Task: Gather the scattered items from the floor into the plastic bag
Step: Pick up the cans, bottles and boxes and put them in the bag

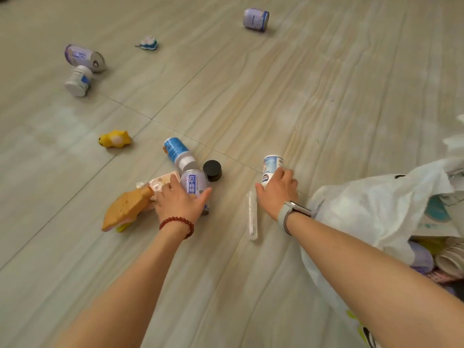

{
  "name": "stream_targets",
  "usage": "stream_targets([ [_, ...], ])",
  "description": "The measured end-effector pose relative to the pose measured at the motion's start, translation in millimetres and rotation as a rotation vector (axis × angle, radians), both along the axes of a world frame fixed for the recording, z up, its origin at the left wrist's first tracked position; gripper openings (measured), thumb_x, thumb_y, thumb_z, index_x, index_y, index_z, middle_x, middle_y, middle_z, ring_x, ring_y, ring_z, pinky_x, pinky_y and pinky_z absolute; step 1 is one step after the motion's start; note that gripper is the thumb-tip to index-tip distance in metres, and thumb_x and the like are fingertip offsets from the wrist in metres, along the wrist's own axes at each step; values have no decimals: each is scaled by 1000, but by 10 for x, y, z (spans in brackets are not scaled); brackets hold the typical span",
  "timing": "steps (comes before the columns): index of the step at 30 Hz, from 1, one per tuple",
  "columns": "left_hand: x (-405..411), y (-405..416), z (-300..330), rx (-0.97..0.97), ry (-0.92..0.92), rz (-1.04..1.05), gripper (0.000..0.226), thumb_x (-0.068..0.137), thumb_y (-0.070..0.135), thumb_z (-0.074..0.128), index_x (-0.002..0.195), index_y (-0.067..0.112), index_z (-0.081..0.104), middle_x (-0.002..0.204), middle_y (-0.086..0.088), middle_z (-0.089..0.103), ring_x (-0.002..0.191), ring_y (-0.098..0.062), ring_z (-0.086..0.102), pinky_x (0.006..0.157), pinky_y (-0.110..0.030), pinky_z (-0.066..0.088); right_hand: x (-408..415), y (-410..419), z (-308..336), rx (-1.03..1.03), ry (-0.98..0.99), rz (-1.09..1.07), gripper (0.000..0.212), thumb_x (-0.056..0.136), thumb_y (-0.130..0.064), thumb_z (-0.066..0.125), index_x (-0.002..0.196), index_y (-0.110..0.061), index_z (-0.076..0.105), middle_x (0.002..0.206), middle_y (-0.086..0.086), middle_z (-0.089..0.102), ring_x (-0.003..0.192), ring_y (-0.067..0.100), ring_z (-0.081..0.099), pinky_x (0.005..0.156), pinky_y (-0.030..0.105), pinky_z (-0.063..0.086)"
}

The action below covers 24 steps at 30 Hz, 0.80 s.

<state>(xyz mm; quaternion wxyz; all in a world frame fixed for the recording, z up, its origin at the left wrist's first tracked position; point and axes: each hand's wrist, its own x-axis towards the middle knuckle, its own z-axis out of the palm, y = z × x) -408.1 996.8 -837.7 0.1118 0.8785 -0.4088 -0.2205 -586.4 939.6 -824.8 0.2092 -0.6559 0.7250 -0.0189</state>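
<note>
While both arms reach forward over the tiled floor [251,96], each hand is at a can. The left hand [179,200], with a red bead bracelet [177,223] at the wrist, lies with fingers spread over a pale blue can [194,187] printed with dark characters; thumb on the right of the can, fingers on the left, in contact but not plainly closed round it. The right hand [277,190], a grey watch [288,213] on its wrist, is curled round the near end of a white and blue can [271,169], which stands tilted with its far end clear of the fingers.

Just left of the left hand lie a clear wrapped packet [160,182] and an orange sponge-like toy [125,209]. Just beyond the pale blue can are a blue-labelled can on its side [175,151] and a black cap [212,170]. Between the two hands, a clear slender tube [252,217] lies flat on the floor.

Farther out: a yellow toy [115,139] at mid left; a purple can on its side [84,57] touching or just beside a white bottle [79,81] at far left; a small blue and white object [148,43], too small to identify; and a purple can [256,19] at far centre.

The white plastic bag [371,209] lies at the near right, mouth open to the right edge, just beside the right forearm. Paper cups and other items show inside it; they cannot be told apart.
</note>
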Motion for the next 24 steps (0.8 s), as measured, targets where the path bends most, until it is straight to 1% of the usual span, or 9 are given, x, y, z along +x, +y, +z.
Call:
stream_targets([
  [3,-106,-56,-75,-39,103,16,85,75,55,59,138,11,23,129,-16,43,117,-33,41,94,-44,41,-36,-73,-156,53,-53,-92,74,89,-31,53,142,-4,9,134,24,37,116,39,45,91,41,41],
  [6,-261,-44,-81,-82,41,-36,75,75,40,62,135,14,25,122,-15,46,113,-32,41,89,-43,40,-55,-51,-143,121,-116,-128,71,91,-23,45,144,-7,1,132,28,38,111,42,49,89,40,41],
  [9,-326,67,-119,-182,121,-56,74,74,36,64,135,15,28,123,-12,47,110,-30,43,90,-41,42,-13,53,28,142,-287,-128,62,91,-20,44,142,-7,10,129,27,39,104,38,50,84,36,41],
  [13,-384,352,-98,-375,369,81,67,70,34,70,127,19,38,111,-4,57,97,-25,55,85,-44,51,-27,150,465,61,-517,-78,52,89,-23,44,135,-12,22,118,18,50,84,27,49,63,26,39],
  [15,-459,512,28,-469,431,142,60,71,29,72,121,23,41,103,-2,58,89,-20,58,74,-32,55,-142,198,746,-8,-581,-12,47,89,-23,46,132,-17,27,113,9,53,85,22,50,52,11,37],
  [17,-561,616,254,-563,506,157,53,72,20,73,113,31,40,93,3,57,77,-12,58,56,-13,51,-303,256,1002,-62,-624,13,50,89,-22,49,135,-22,29,109,-1,51,86,17,50,52,2,38],
  [18,-625,641,388,-606,543,140,55,73,16,72,113,33,39,89,6,55,72,-7,58,51,-8,48,-395,294,1107,-89,-653,7,50,88,-21,49,135,-22,30,106,-3,51,84,15,50,54,2,39],
  [21,-910,661,852,-712,615,-11,58,75,10,71,112,38,36,85,17,53,69,9,57,53,-4,46,-791,439,1415,-210,-733,-38,48,87,-19,52,133,-22,36,98,-10,56,77,9,54,64,17,43],
  [24,-1339,636,1313,-719,713,-219,59,74,11,71,118,33,38,88,18,55,72,11,57,57,-5,47,-1357,528,1722,-345,-692,-40,45,86,-17,55,128,-23,39,91,-22,51,78,-1,53,65,13,44],
])
